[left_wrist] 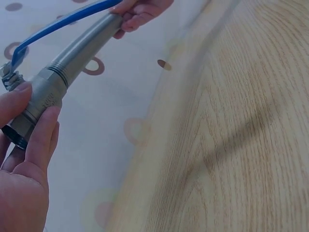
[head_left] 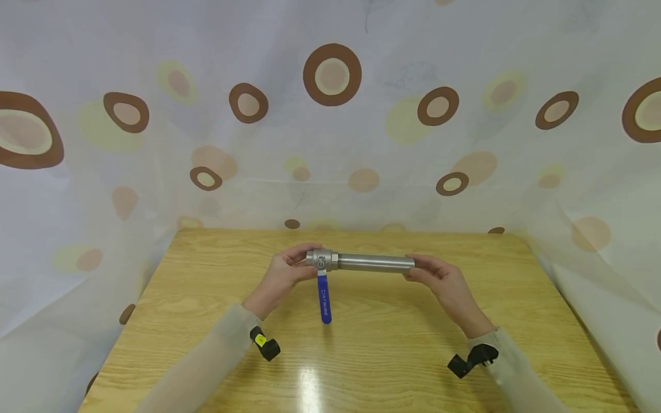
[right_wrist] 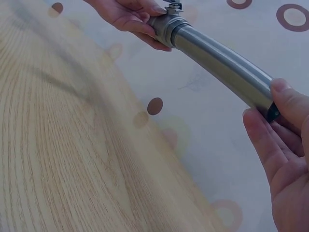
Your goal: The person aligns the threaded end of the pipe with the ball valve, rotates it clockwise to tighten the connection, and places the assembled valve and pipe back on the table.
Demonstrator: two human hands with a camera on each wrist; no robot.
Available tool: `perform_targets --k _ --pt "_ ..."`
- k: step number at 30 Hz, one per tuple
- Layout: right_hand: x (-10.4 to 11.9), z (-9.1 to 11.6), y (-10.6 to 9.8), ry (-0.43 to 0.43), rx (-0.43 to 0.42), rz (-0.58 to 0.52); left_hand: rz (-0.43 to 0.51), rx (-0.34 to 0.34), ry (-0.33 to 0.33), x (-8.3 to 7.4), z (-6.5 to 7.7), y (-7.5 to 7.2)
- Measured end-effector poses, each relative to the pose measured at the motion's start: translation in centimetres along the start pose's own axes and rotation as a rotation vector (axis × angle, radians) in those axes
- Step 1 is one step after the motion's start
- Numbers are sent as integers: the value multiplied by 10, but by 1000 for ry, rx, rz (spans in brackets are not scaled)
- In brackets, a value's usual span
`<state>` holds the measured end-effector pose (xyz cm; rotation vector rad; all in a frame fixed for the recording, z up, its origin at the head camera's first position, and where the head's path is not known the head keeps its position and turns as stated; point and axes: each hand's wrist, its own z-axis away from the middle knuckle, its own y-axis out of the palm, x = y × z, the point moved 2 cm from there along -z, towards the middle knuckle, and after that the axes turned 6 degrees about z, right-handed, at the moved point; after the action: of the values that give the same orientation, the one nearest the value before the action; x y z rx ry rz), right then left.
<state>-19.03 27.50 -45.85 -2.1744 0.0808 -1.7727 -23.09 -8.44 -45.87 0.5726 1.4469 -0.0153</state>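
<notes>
A metal ball valve with a blue lever handle is joined to a straight steel pipe, and both hands hold the pair up over the table. My left hand grips the valve body at its free end, thumb and fingers on either side. At the other end, my right hand pinches the pipe's tip between thumb and fingers. The lever points toward me in the head view. Threads show where the pipe enters the valve in the left wrist view.
The wood-grain table lies beneath the hands. A white sheet with brown and yellow circle patterns hangs behind it and along both sides. Each sleeve carries a small black wrist camera.
</notes>
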Motion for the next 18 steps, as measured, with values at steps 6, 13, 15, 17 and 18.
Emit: perform_targets --k 6,13,15,17,18 --pt "0 0 1 3 19 -5 -3 0 1 -2 0 -1" --pt "-1 -1 2 -21 26 -37 -9 -11 4 -2 1 0" --pt "-1 -1 2 -23 22 -39 -5 -15 -1 -2 1 0" --pt "-2 -1 3 -23 18 -41 1 -16 -5 -1 2 0" --pt "-2 -1 3 -23 18 -40 6 -19 -9 -1 2 0"
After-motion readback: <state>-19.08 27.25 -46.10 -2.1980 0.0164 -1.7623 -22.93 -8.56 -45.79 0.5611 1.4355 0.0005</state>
